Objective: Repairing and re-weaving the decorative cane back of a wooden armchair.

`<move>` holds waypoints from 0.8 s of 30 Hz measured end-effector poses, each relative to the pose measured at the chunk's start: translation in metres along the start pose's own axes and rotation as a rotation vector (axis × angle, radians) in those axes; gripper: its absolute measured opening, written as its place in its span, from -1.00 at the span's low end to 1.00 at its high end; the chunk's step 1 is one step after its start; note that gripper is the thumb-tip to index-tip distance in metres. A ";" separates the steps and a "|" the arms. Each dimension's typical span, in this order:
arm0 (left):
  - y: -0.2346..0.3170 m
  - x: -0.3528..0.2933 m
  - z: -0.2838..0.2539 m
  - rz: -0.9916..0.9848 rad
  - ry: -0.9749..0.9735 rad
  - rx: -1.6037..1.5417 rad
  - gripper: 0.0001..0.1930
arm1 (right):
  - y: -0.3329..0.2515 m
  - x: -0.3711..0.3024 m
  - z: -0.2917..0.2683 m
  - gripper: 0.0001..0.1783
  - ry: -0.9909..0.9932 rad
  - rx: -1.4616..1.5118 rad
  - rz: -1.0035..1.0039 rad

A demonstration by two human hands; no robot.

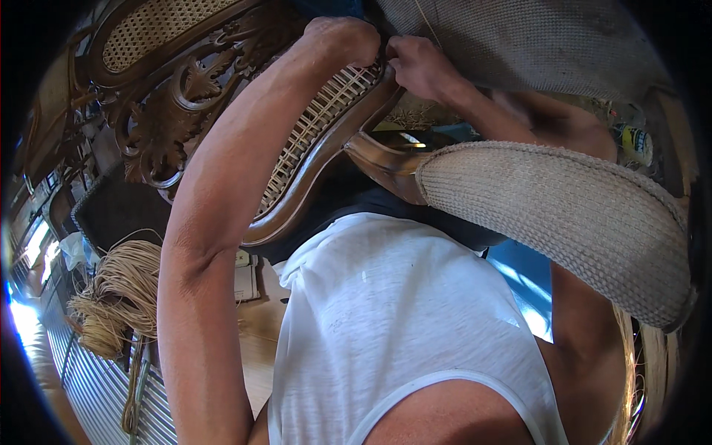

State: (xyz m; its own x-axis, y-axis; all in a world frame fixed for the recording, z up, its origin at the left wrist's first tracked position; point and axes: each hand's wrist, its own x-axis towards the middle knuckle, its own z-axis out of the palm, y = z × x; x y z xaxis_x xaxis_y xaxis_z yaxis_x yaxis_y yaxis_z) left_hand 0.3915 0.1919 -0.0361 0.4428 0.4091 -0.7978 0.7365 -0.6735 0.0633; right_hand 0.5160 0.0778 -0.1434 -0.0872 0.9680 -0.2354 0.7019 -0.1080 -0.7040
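Observation:
A curved brown wooden chair frame [308, 185] lies across my lap, with a partly open weave of pale cane strands [308, 122] inside it. At the frame's far end, my left hand [345, 41] bends over the edge of the weave; its fingers are hidden. Just right of it, beside the same wooden edge, my right hand [419, 67] has its fingers curled together in a pinch. Whatever lies between them is too small to make out. A thin pale strand [429, 26] shows just above the right hand.
Carved chair backs with finished cane panels [159, 33] stand at the far left. A bundle of loose cane strands [122, 285] hangs on the left. A padded woven-fabric piece [556, 215] juts across on the right, and more grey woven fabric [519, 44] fills the far right.

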 end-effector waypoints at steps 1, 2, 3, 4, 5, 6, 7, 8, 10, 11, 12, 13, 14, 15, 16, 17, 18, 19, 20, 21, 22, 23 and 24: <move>-0.002 -0.003 -0.002 0.021 -0.004 -0.029 -0.62 | -0.002 0.000 -0.001 -0.80 0.038 0.071 -0.017; -0.006 -0.006 -0.005 0.053 0.003 -0.069 -0.62 | -0.003 0.001 -0.003 -0.79 0.082 0.143 -0.042; -0.006 -0.005 -0.009 0.051 -0.042 -0.082 -0.62 | -0.003 0.001 -0.005 -0.78 0.123 0.217 -0.066; -0.006 -0.003 -0.014 0.048 -0.087 -0.095 -0.62 | -0.003 0.001 -0.006 -0.78 0.095 0.242 -0.042; -0.002 0.007 -0.025 0.010 -0.186 -0.081 -0.63 | -0.003 0.002 -0.008 -0.78 0.064 0.271 -0.016; 0.002 0.012 -0.026 -0.024 -0.230 -0.057 -0.64 | -0.002 0.002 -0.008 -0.78 0.033 0.300 0.011; 0.006 0.019 -0.029 -0.057 -0.275 -0.031 -0.65 | 0.000 0.002 -0.007 -0.78 0.041 0.239 -0.013; 0.009 0.023 -0.027 -0.085 -0.264 0.004 -0.68 | 0.001 0.002 -0.006 -0.78 0.048 0.177 -0.038; 0.013 0.033 -0.019 -0.142 -0.239 0.073 -0.73 | 0.004 0.003 -0.001 -0.77 0.068 0.045 -0.123; 0.015 0.039 -0.012 -0.172 -0.227 0.107 -0.75 | 0.006 0.003 0.002 -0.77 0.079 -0.024 -0.183; 0.016 0.046 -0.006 -0.201 -0.215 0.140 -0.78 | 0.007 0.003 0.005 -0.76 0.075 -0.100 -0.224; 0.016 0.054 0.000 -0.211 -0.275 0.169 -0.78 | 0.008 0.003 0.008 -0.76 0.096 -0.078 -0.240; 0.016 0.064 0.004 -0.221 -0.337 0.197 -0.78 | 0.010 0.003 0.010 -0.75 0.102 -0.062 -0.236; 0.015 0.074 0.006 -0.231 -0.398 0.225 -0.78 | 0.011 0.003 0.011 -0.75 0.090 -0.048 -0.210; 0.014 0.084 0.007 -0.240 -0.459 0.253 -0.79 | 0.013 0.003 0.012 -0.74 0.106 -0.045 -0.238; 0.014 0.093 0.009 -0.249 -0.520 0.282 -0.79 | 0.014 0.004 0.012 -0.74 0.103 -0.045 -0.244; 0.015 0.099 0.010 -0.257 -0.582 0.311 -0.79 | 0.015 0.004 0.012 -0.74 0.101 -0.040 -0.248; 0.018 0.104 0.010 -0.461 -0.559 -0.052 -0.78 | 0.017 0.004 0.013 -0.75 0.080 -0.051 -0.241; 0.021 0.107 0.009 -0.496 -0.551 -0.088 -0.78 | 0.018 0.004 0.013 -0.75 0.061 -0.059 -0.235; 0.025 0.107 0.007 -0.456 -0.509 -0.039 -0.78 | 0.020 0.004 0.013 -0.75 0.042 -0.067 -0.229; 0.028 0.104 0.008 -0.395 -0.475 0.041 -0.78 | 0.021 0.004 0.014 -0.76 0.074 -0.102 -0.269; 0.031 0.099 0.006 -0.337 -0.433 0.112 -0.77 | 0.021 0.005 0.016 -0.77 0.107 -0.137 -0.309; 0.034 0.094 0.005 -0.300 -0.405 0.156 -0.77 | 0.023 0.004 0.015 -0.77 0.104 -0.179 -0.346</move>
State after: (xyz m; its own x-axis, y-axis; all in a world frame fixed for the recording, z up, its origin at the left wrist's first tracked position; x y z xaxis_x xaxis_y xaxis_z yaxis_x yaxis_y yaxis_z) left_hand 0.4556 0.2048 -0.1118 -0.0313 0.3484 -0.9368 0.7018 -0.6598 -0.2688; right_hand 0.5216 0.0754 -0.1705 -0.2741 0.9591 0.0707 0.7563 0.2604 -0.6002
